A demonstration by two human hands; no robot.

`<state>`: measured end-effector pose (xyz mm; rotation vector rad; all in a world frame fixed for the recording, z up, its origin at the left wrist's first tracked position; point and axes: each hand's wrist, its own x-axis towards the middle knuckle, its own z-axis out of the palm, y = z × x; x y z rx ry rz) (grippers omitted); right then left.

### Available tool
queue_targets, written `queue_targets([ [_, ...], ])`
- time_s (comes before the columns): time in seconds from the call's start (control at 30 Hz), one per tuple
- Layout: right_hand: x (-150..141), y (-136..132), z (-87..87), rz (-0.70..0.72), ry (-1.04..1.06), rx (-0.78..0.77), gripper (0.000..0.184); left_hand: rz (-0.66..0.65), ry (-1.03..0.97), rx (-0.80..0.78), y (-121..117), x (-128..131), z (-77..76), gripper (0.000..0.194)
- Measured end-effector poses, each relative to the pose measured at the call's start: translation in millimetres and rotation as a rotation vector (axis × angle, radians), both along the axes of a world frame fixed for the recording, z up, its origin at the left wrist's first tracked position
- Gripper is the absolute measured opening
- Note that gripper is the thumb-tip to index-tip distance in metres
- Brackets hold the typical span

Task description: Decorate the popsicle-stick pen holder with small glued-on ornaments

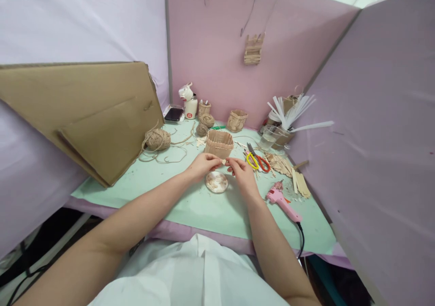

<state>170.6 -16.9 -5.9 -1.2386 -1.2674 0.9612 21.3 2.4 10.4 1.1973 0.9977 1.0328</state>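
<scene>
Between the fingertips of my left hand [206, 164] and my right hand [240, 170] is a small pale piece [224, 161], perhaps a bit of thin wood. Both hands pinch it from either side. Just below them lies a round white disc [216, 182] with brown smears. Right behind my hands stands a small woven-looking basket [219, 144] in light brown, its lower front partly hidden by my left fingers. To the right of my right hand lie scissors [257, 159] with yellow and red handles, and a pink hot glue gun [283, 203].
Twine balls [157, 139] and loose cord lie at left near a large cardboard sheet [105, 120]. A second basket [237, 121] and a cow-topped bottle [189, 102] stand behind. At right are wooden strips [300, 183], a plastic cup [269, 137] and white glue sticks [294, 111].
</scene>
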Motion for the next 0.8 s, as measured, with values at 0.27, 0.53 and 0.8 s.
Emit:
queue_targets([
  [0.27,1,-6,4.7,0.085,0.020,0.086,0.023,-0.090,-0.069,-0.048,0,-2,-0.7,0.025],
  [0.53,-2,-5,5.9,-0.022,0.059,0.098,0.021,-0.113,-0.105,-0.079,1,-2,-4.5,0.033],
  [0.8,-4,-7,6.6,0.005,0.056,0.099,0.024,-0.099,0.015,-0.012,3,-1,-11.1,0.038],
])
